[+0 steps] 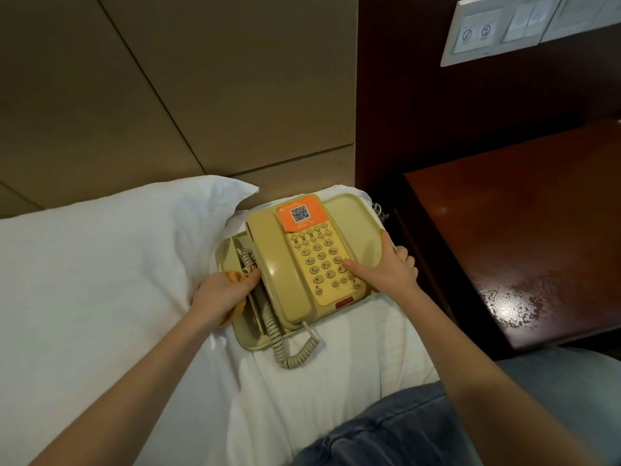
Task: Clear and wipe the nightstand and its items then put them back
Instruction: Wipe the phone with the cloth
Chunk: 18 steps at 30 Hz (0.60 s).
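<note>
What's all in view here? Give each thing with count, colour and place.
bedding: white, bottom centre
pillow: one, white, left
tray: one, beige, on the bedding beside the pillow
telephone: one, beige, in the tray
coiled cord: one, beige, trailing off the tray's near edge
sticker: one, orange, top of the telephone
cloth: one, orange, held at the tray's left side
nightstand: one, red-brown wood, right
switch plates: at least two, white, upper right wall
wall panels: tan, behind the pillow
jeans: blue, bottom, on the person's leg
left hand: one, grips the cloth
right hand: one, grips the tray's right edge, thumb on the telephone
</note>
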Tool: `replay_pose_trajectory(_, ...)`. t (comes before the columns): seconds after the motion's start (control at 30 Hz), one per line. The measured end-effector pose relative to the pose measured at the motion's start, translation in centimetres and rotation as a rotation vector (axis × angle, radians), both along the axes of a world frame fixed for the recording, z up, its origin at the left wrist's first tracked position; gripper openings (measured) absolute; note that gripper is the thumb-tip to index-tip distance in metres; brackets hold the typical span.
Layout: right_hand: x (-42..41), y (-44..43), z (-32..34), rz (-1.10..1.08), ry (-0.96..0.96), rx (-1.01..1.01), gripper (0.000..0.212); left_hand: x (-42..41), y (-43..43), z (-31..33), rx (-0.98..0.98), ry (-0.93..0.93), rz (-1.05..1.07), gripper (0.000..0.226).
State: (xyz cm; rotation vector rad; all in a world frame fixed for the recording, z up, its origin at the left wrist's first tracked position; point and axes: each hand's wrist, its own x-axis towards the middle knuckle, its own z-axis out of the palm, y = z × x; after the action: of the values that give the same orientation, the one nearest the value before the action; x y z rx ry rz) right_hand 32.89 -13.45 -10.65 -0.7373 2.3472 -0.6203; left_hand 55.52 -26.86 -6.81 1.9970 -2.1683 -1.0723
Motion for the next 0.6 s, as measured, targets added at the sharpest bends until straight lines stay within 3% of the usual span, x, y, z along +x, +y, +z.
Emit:
replay_pose_trajectory(0.17, 0.0, 0.3, 0.0, -0.020, -0.043, -0.047, 0.106, -0.4, 0.4, 0.4, 0.041, 0.015, 0.045, 0.049)
replay_pose_trajectory(0.4, 0.6, 1.9, -0.6, -0.125, -0.122, -0.146, 0.121, -0.3, 0.9, 0.3, 0.132, 0.070, 0.100, 0.045)
replay_pose_trajectory(0.6, 1.0, 3.2, -0.8, -0.179, -0.116, -0.197, 0.117, -0.7, 1.0, -0.1, 0.148, 0.072, 0.096, 0.050)
